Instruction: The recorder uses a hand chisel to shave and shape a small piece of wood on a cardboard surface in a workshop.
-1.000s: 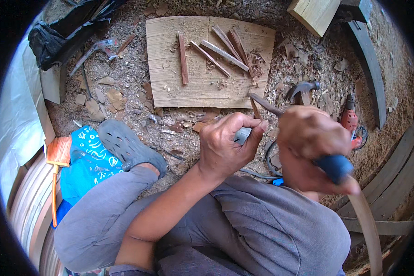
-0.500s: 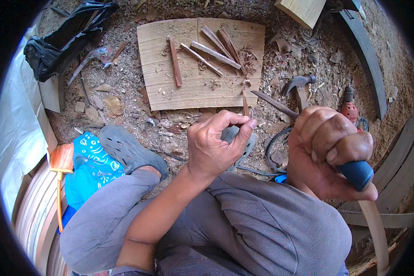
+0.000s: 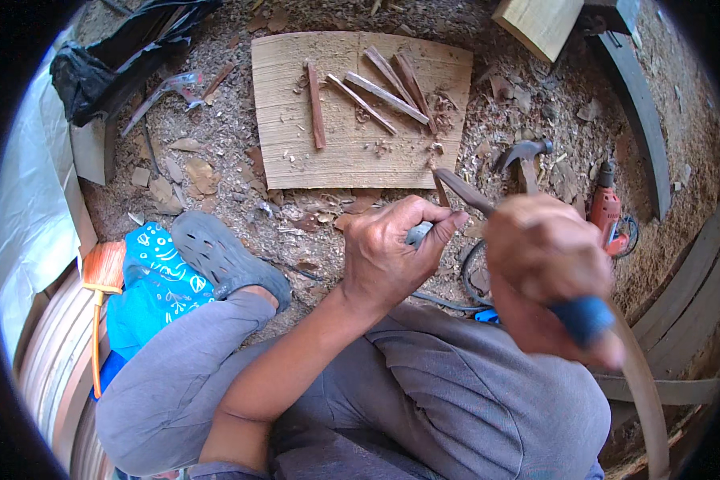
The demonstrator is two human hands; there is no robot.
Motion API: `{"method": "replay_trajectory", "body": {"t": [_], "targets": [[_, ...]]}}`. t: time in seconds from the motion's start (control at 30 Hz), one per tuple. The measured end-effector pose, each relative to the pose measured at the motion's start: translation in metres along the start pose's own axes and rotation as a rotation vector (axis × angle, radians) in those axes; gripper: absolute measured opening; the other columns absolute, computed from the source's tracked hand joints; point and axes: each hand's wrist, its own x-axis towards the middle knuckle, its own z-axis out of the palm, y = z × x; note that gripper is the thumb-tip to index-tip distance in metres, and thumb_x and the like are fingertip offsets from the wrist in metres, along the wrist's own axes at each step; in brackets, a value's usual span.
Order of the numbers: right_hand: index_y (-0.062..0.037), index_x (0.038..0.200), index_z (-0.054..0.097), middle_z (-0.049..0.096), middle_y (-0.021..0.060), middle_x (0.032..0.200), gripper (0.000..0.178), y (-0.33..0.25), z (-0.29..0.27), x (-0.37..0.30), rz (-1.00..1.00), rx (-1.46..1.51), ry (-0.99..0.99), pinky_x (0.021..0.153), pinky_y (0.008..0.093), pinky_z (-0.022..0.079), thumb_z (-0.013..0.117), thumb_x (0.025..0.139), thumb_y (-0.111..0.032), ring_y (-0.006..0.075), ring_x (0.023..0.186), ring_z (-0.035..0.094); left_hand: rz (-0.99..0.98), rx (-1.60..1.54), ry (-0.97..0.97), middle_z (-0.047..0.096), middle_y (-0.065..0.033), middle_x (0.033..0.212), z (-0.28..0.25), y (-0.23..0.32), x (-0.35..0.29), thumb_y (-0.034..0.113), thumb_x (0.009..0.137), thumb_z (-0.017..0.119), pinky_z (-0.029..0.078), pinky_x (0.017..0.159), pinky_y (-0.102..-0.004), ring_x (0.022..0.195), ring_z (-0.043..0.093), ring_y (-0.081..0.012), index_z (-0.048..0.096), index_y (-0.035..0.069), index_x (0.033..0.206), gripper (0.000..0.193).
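My left hand (image 3: 392,248) is closed in a pinch around a thin reddish-brown wooden stick (image 3: 441,190), its tip pointing away from me. My right hand (image 3: 544,264), blurred by motion, grips a knife (image 3: 466,190) with a blue handle end showing below the fist. The dark blade meets the stick near its upper end, or lies just over it; I cannot tell which. Beyond them lies a wooden board (image 3: 292,170) bearing several narrow wood strips (image 3: 316,108) and curled shavings.
A hammer (image 3: 526,156) and a red power tool (image 3: 606,206) lie at the right. Far right stands a dark curved plank (image 3: 636,120). At left are an orange-handled brush (image 3: 102,272), blue patterned cloth (image 3: 156,280) and black plastic (image 3: 84,76). Shavings and dry leaves cover the ground.
My right hand has swung left, bringing the knife blade to the stick's upper end. The left hand, still pinching the stick, appears slightly further right and lower as the view shifts.
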Motion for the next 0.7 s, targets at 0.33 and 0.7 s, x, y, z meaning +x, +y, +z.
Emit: {"method": "replay_trajectory", "body": {"t": [0.33, 0.7], "targets": [[-0.0104, 0.074, 0.05, 0.044, 0.002, 0.056, 0.074, -0.008, -0.01, 0.003, -0.01, 0.003, -0.008, 0.04, 0.0317, 0.031, 0.041, 0.096, -0.081, 0.016, 0.04, 0.04, 0.021, -0.049, 0.025, 0.076, -0.0077, 0.078, 0.0, 0.005, 0.002, 0.018, 0.084, 0.086, 0.056, 0.061, -0.0329, 0.067, 0.073, -0.0224, 0.076, 0.007, 0.086, 0.015], [-0.009, 0.077, 0.051, 0.044, 0.0023, 0.058, 0.076, 0.01, -0.011, -0.004, 0.099, -0.142, -0.028, 0.038, 0.0306, 0.029, 0.041, 0.095, -0.082, 0.0142, 0.042, 0.041, 0.06, -0.064, 0.036, 0.073, -0.0089, 0.076, 0.001, 0.003, 0.006, 0.018, 0.089, 0.081, 0.054, 0.055, -0.0362, 0.065, 0.073, -0.0258, 0.07, 0.006, 0.083, 0.017]]}}
